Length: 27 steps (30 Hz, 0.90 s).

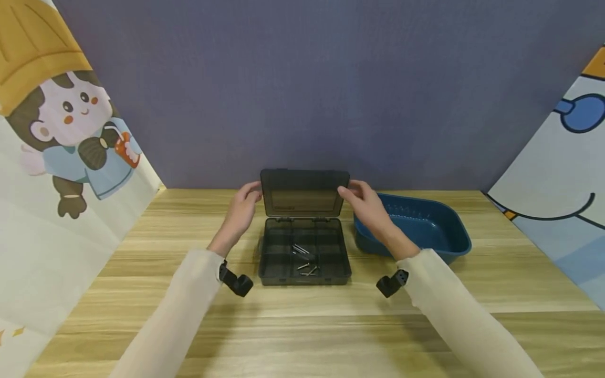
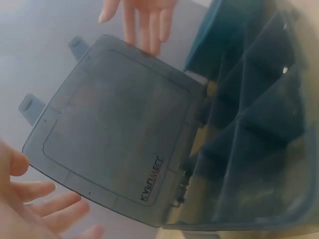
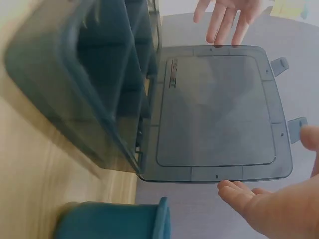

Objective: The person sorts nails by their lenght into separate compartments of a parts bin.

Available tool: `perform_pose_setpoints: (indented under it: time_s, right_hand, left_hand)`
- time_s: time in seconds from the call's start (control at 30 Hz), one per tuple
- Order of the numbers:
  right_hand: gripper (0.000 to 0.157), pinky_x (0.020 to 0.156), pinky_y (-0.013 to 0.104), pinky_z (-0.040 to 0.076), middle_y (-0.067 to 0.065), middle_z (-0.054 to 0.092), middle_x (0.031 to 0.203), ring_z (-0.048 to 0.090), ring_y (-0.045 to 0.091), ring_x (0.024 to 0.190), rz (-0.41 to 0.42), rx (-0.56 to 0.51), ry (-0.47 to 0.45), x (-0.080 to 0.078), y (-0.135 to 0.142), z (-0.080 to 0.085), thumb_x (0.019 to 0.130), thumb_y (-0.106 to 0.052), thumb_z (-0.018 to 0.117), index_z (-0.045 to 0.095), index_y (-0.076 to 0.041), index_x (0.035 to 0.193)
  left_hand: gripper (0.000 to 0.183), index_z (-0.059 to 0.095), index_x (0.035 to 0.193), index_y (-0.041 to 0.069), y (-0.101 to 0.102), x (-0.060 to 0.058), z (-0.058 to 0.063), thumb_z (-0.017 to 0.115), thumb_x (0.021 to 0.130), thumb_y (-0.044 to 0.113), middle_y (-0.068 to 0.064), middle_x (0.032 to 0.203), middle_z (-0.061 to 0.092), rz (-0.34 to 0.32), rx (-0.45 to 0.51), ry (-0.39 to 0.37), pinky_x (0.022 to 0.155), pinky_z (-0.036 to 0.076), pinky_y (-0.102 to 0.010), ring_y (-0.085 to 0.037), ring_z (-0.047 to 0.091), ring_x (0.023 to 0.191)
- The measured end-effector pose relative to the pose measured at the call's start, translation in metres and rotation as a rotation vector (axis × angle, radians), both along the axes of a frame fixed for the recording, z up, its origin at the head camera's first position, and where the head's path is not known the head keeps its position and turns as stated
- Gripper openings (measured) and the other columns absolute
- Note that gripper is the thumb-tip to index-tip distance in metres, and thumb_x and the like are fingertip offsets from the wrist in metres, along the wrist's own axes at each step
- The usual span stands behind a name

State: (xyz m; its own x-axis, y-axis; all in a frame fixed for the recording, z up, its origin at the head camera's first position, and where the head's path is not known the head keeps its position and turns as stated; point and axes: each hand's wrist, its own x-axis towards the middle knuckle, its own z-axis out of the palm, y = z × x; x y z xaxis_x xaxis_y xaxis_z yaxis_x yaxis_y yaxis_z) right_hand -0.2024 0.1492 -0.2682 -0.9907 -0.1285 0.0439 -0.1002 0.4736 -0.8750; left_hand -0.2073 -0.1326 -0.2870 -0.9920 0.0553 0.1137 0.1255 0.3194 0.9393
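A dark translucent compartment box lies on the table, its hinged lid raised upright at the back. Several metal screws or nails lie in its middle compartments. My left hand is at the lid's left edge, fingers loosely extended against it. At the lid's right edge, my right hand touches with its fingers, the thumb spread near the upper corner. In the right wrist view, two latch tabs stick out from the lid's free edge.
A blue plastic basin stands just right of the box, under my right forearm. A grey-purple panel rises behind the wooden table. Cartoon-printed sheets flank both sides.
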Motion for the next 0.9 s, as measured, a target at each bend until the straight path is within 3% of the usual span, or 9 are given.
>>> perform_pose_setpoints:
  time_s: [0.3, 0.47, 0.57, 0.63, 0.7, 0.73, 0.8, 0.87, 0.9]
  right_hand:
    - [0.058, 0.110, 0.047, 0.034, 0.027, 0.043, 0.140, 0.041, 0.038, 0.132, 0.015, -0.124, 0.115, 0.032, 0.006, -0.016, 0.103, -0.038, 0.034, 0.033, 0.003, 0.143]
    - [0.056, 0.109, 0.049, 0.034, 0.025, 0.046, 0.139, 0.043, 0.036, 0.131, -0.025, -0.056, 0.117, 0.046, 0.006, -0.025, 0.103, -0.036, 0.035, 0.035, 0.003, 0.143]
    - [0.054, 0.109, 0.049, 0.033, 0.023, 0.051, 0.136, 0.044, 0.035, 0.131, -0.059, -0.033, 0.122, 0.053, 0.006, -0.029, 0.102, -0.035, 0.038, 0.039, 0.003, 0.141]
    - [0.053, 0.109, 0.049, 0.033, 0.023, 0.054, 0.134, 0.045, 0.035, 0.131, -0.075, -0.042, 0.119, 0.058, 0.006, -0.033, 0.102, -0.034, 0.040, 0.041, 0.003, 0.140]
    - [0.051, 0.108, 0.049, 0.035, 0.023, 0.056, 0.131, 0.047, 0.035, 0.129, -0.086, -0.047, 0.118, 0.063, 0.007, -0.038, 0.102, -0.032, 0.042, 0.043, 0.005, 0.138]
    - [0.051, 0.107, 0.049, 0.036, 0.023, 0.056, 0.131, 0.048, 0.035, 0.128, -0.090, -0.046, 0.110, 0.066, 0.008, -0.040, 0.101, -0.031, 0.042, 0.044, 0.005, 0.138]
    - [0.051, 0.105, 0.049, 0.038, 0.024, 0.056, 0.132, 0.050, 0.035, 0.126, -0.093, -0.049, 0.090, 0.072, 0.008, -0.045, 0.101, -0.031, 0.044, 0.044, 0.005, 0.138]
    - [0.052, 0.104, 0.050, 0.039, 0.024, 0.055, 0.133, 0.050, 0.036, 0.126, -0.094, -0.045, 0.074, 0.076, 0.008, -0.049, 0.100, -0.031, 0.045, 0.044, 0.004, 0.138]
    - [0.052, 0.104, 0.050, 0.039, 0.024, 0.054, 0.134, 0.049, 0.036, 0.127, -0.092, -0.047, 0.063, 0.078, 0.008, -0.052, 0.100, -0.031, 0.046, 0.044, 0.004, 0.138]
  left_hand:
    - [0.045, 0.041, 0.142, 0.007, -0.006, 0.028, -0.012, 0.027, 0.103, 0.022, -0.020, 0.138, 0.052, 0.015, 0.035, 0.040, 0.106, 0.037, -0.050, -0.031, 0.044, 0.132]
    - [0.046, 0.039, 0.144, 0.008, -0.011, 0.043, -0.019, 0.024, 0.104, 0.025, -0.020, 0.137, 0.052, 0.001, -0.012, 0.048, 0.106, 0.037, -0.050, -0.032, 0.043, 0.132]
    - [0.045, 0.041, 0.143, 0.007, -0.012, 0.051, -0.024, 0.026, 0.104, 0.025, -0.020, 0.133, 0.056, 0.026, -0.069, 0.085, 0.103, 0.041, -0.047, -0.030, 0.058, 0.112]
    - [0.045, 0.043, 0.141, 0.008, -0.011, 0.054, -0.029, 0.027, 0.104, 0.025, -0.018, 0.129, 0.060, 0.053, -0.104, 0.110, 0.091, 0.048, -0.044, -0.030, 0.061, 0.080]
    - [0.044, 0.044, 0.141, 0.009, -0.010, 0.057, -0.035, 0.028, 0.104, 0.027, -0.015, 0.125, 0.063, 0.079, -0.130, 0.121, 0.089, 0.046, -0.043, -0.029, 0.061, 0.078]
    - [0.044, 0.046, 0.140, 0.009, -0.009, 0.059, -0.038, 0.029, 0.103, 0.027, -0.014, 0.123, 0.064, 0.095, -0.127, 0.122, 0.089, 0.045, -0.044, -0.029, 0.062, 0.095]
    - [0.044, 0.046, 0.139, 0.009, -0.007, 0.063, -0.044, 0.030, 0.103, 0.027, -0.014, 0.121, 0.065, 0.105, -0.128, 0.118, 0.093, 0.042, -0.049, -0.035, 0.062, 0.101]
    - [0.043, 0.045, 0.140, 0.008, -0.006, 0.067, -0.050, 0.031, 0.103, 0.026, -0.014, 0.121, 0.065, 0.106, -0.122, 0.104, 0.103, 0.036, -0.050, -0.034, 0.049, 0.128]
    - [0.043, 0.045, 0.140, 0.008, -0.006, 0.068, -0.052, 0.032, 0.103, 0.026, -0.015, 0.121, 0.065, 0.106, -0.118, 0.100, 0.104, 0.035, -0.050, -0.034, 0.048, 0.129]
